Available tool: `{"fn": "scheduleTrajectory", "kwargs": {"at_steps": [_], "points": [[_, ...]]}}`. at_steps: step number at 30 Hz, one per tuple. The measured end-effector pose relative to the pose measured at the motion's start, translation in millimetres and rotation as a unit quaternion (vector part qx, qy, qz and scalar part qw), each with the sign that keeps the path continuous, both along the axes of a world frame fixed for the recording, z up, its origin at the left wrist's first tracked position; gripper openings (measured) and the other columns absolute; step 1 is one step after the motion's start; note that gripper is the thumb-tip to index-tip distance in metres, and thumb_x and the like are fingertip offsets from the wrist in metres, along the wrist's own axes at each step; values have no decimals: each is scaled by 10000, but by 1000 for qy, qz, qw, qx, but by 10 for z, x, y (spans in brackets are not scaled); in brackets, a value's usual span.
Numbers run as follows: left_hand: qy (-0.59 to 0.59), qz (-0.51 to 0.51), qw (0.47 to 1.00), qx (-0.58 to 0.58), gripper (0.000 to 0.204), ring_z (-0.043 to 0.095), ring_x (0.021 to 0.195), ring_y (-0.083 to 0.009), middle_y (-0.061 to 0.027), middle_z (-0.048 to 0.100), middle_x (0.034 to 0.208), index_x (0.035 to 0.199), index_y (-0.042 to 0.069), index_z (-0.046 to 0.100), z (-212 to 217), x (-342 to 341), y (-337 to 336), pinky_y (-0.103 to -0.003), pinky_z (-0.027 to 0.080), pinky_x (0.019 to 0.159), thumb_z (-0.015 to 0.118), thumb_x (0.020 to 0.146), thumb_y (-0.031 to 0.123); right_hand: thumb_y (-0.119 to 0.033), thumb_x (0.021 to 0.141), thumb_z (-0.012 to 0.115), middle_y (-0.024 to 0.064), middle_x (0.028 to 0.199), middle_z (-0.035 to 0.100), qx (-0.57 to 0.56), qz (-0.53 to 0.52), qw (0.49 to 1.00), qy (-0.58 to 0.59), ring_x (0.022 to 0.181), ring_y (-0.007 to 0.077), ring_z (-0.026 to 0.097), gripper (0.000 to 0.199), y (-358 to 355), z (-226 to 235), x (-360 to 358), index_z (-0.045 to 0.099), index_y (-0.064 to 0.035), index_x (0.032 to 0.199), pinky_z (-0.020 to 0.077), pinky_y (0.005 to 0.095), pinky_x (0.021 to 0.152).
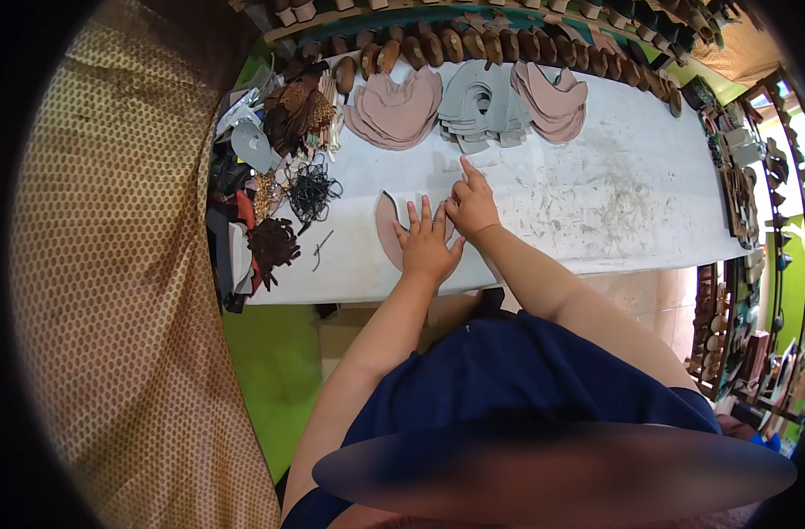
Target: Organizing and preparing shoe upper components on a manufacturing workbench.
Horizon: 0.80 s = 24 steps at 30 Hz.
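A curved pink leather piece (387,231) lies flat on the white worktable (596,194), near its front edge. My left hand (426,242) rests on that piece with the fingers spread, pressing it down. My right hand (471,203) is just to the right of it, fingertips bent onto the upper edge of the piece, one finger pointing away from me. Whether it holds a small tool is hidden.
Stacks of cut shapes sit at the table's back: pink ones (395,110), grey ones (480,106), more pink ones (551,99). Brown soles (508,44) line the far edge. Dark scraps, cords (313,189) and trims crowd the left end. Shelves of parts (746,176) stand right.
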<state>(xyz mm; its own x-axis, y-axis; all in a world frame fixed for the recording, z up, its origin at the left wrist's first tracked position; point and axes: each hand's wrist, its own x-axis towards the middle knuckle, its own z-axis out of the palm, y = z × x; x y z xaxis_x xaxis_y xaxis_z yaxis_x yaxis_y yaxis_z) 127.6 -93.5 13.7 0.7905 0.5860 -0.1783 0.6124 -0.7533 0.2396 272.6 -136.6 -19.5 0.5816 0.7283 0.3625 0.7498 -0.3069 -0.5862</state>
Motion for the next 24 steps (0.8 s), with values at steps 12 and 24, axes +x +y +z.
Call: {"fn": "scheduleTrajectory", "kwargs": {"at_steps": [12,24], "points": [[-124,-4,992,32,843,48,1545,-369,-161,105,1673,1587,157,257,-277,-136,5,-664,25,1174,606,890,477,-109,857,629,207,1480,457,-7,6,1000,-14,1311,391,475,156,-5,-30,-11,648,-36,994,415,460,1074],[-104,201,970,91,830,100,1535,-396,-182,96,1671,1592,105,209,-252,-1065,588,-643,35,1182,571,927,442,-112,781,759,174,1394,538,2,30,999,-22,1277,376,508,224,-33,27,8,679,-44,979,432,454,1050]]}}
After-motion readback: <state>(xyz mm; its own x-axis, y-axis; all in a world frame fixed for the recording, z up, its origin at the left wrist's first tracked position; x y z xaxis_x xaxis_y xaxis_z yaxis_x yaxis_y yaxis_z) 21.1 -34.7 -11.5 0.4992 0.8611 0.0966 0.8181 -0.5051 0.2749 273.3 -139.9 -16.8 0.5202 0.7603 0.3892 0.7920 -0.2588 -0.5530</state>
